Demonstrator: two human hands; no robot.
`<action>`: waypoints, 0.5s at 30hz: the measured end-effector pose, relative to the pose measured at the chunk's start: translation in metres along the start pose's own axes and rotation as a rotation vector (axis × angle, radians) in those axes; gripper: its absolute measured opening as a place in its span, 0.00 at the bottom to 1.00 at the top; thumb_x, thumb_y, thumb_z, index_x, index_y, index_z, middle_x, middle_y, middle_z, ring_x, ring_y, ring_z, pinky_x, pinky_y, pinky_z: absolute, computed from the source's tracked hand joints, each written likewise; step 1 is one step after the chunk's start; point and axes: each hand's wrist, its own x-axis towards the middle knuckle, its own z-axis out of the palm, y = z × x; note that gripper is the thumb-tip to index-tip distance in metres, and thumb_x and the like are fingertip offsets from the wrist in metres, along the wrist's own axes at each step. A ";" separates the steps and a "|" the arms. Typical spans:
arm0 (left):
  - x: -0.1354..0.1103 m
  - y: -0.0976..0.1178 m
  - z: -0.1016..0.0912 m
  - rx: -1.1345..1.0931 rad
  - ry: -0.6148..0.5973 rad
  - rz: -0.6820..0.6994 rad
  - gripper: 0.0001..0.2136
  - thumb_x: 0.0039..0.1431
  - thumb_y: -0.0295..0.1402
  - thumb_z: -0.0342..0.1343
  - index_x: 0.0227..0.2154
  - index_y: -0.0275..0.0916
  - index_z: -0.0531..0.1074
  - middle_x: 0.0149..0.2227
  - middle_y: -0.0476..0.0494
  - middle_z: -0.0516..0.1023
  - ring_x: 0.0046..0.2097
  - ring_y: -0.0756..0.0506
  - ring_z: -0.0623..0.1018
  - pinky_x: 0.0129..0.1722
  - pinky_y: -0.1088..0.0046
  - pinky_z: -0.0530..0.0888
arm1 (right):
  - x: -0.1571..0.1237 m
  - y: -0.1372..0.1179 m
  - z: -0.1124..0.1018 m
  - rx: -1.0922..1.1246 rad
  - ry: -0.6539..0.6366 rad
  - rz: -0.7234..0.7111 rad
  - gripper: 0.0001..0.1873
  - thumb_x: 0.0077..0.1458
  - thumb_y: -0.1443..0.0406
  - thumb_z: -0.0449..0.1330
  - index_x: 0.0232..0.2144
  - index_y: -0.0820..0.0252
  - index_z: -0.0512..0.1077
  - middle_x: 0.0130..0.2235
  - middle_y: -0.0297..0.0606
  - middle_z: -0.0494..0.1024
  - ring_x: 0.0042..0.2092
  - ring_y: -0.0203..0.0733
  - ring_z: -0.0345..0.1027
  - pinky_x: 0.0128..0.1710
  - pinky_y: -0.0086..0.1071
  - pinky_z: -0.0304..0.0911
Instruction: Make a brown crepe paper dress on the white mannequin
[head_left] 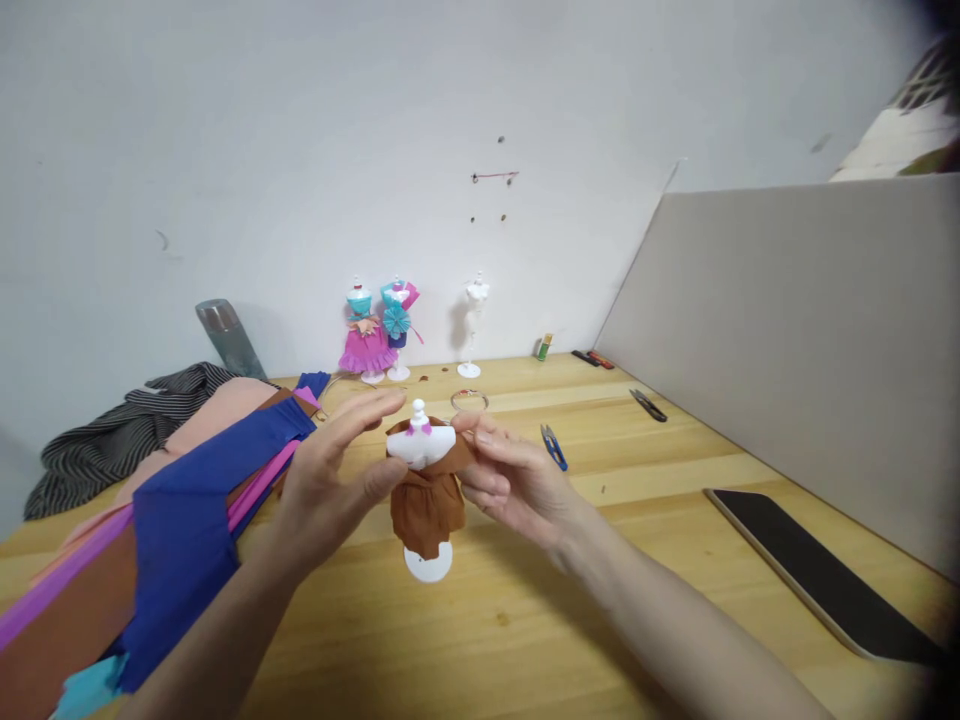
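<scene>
A small white mannequin [420, 446] wearing a brown cloth dress [427, 508] stands on its round white base [429, 566] on the wooden table [525, 620]. My left hand [334, 480] grips the mannequin's left side, thumb on the bust and fingers stretched over its top. My right hand [510, 478] pinches the brown cloth at the mannequin's right shoulder.
Blue, pink and brown fabric sheets [180, 510] lie piled at left over a striped cloth [112, 430]. Two dressed mannequins [367, 330] and a bare white one [475, 320] stand by the wall. Blue snips [553, 446], black snips [648, 404], a wire ring [469, 400], a dark tablet [817, 570] and a grey divider [795, 330] are at right.
</scene>
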 end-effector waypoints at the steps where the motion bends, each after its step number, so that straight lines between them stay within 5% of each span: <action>1: -0.001 0.004 0.001 0.048 0.010 0.042 0.17 0.52 0.33 0.63 0.47 0.45 0.76 0.54 0.42 0.73 0.58 0.35 0.68 0.57 0.59 0.64 | 0.000 0.001 0.001 0.024 0.002 0.016 0.14 0.41 0.63 0.68 0.31 0.58 0.70 0.19 0.24 0.61 0.17 0.24 0.40 0.17 0.24 0.34; 9: -0.002 0.019 0.008 0.099 0.057 0.045 0.11 0.49 0.31 0.65 0.38 0.44 0.78 0.49 0.41 0.76 0.53 0.36 0.72 0.55 0.58 0.66 | -0.007 0.002 0.012 0.051 -0.047 0.061 0.13 0.45 0.64 0.67 0.29 0.61 0.67 0.17 0.22 0.60 0.16 0.23 0.41 0.16 0.22 0.35; 15: -0.005 0.021 0.002 0.078 -0.042 -0.006 0.06 0.49 0.29 0.64 0.32 0.43 0.77 0.49 0.41 0.75 0.52 0.37 0.73 0.51 0.61 0.70 | -0.014 -0.001 0.017 0.075 0.009 0.107 0.15 0.43 0.64 0.69 0.27 0.61 0.65 0.16 0.20 0.57 0.15 0.21 0.38 0.15 0.20 0.32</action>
